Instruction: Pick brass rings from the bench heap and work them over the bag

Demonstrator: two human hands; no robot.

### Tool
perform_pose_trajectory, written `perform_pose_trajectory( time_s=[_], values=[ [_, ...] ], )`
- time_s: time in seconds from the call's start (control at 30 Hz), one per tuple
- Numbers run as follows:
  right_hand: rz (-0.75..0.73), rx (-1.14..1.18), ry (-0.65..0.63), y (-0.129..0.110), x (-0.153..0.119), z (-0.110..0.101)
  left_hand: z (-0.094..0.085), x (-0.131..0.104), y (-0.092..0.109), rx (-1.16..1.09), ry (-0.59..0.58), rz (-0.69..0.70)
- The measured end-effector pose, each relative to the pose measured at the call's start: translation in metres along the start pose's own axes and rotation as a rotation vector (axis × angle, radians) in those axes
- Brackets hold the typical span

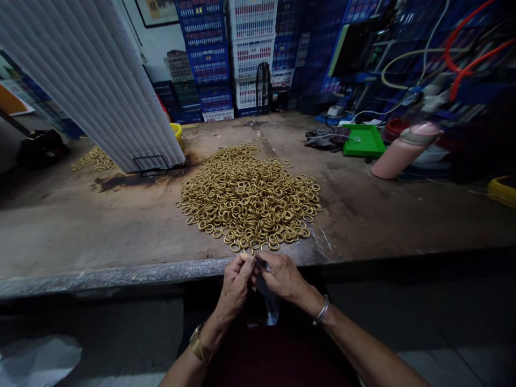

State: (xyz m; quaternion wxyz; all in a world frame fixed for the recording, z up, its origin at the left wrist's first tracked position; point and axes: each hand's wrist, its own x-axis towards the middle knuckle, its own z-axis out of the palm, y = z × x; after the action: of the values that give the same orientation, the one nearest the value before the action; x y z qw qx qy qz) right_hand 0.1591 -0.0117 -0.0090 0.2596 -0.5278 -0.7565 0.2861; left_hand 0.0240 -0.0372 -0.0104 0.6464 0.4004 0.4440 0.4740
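A large heap of brass-coloured rings lies on the worktable in front of me. At the table's front edge, just below the heap's nearest rings, my two hands meet. My left hand is closed in a pinch of thumb and fingers; what sits at its fingertips is too small to make out. Close beside it, my right hand is closed too, its fingers curled round a grey cloth that hangs down below the table edge. The fingertips of both hands nearly touch and partly hide each other.
The worktable has a film-wrapped front edge. A leaning white corrugated panel stands left, a smaller ring pile beside it. A green tray and pink bottle are at right. Stacked crates rise behind.
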Motion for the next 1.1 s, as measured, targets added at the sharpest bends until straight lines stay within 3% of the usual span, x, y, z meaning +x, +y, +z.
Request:
perform_pose_trajectory(
  time_s=[0.17, 0.3, 0.5, 0.7, 0.93, 1.1],
  values=[
    [-0.036, -0.199, -0.128, -0.005, -0.006, 0.000, -0.001, 0.001, 0.004, 0.149, 0.017, 0.089],
    [0.024, -0.295, -0.172, -0.002, -0.003, -0.002, -0.001, -0.006, 0.006, 0.124, 0.004, 0.037],
    [0.181, -0.414, -0.002, 0.015, -0.002, -0.017, 0.004, -0.020, 0.016, -0.167, -0.125, -0.097],
    [0.207, -0.453, 0.139, 0.023, -0.004, -0.014, 0.000, -0.009, 0.015, -0.388, -0.059, -0.125],
    [0.239, -0.491, 0.104, 0.013, 0.008, -0.007, -0.007, -0.004, 0.014, -0.596, -0.072, -0.249],
    [0.267, -0.473, 0.078, 0.016, 0.011, -0.010, -0.009, -0.001, 0.011, -0.628, -0.038, -0.312]
  ],
)
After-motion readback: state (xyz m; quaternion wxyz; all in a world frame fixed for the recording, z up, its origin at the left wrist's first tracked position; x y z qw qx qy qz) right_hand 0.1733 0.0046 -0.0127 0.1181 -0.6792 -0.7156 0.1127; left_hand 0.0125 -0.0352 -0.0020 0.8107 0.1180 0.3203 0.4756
